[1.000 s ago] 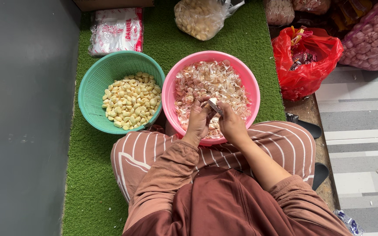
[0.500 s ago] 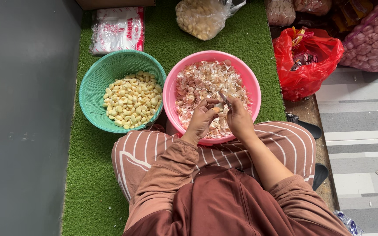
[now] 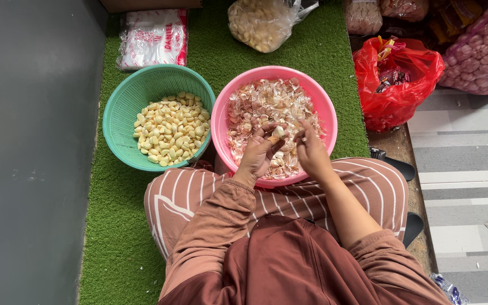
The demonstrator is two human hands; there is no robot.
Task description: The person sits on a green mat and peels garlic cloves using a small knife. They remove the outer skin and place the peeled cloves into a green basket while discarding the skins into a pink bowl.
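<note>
Left hand: over pink bowl, fingers closed on a garlic clove.
Right hand: beside the clove, fingers pinched, probably on a scrap of skin; grip hard to confirm.
Green basket: left of bowl, holding peeled cloves.
Risk: clove slipping into the skins and getting lost there, if the pull jerks it loose.
Hidden: bowl's bottom under skins; any tool in the right hand; bags cut off at frame top.
</note>
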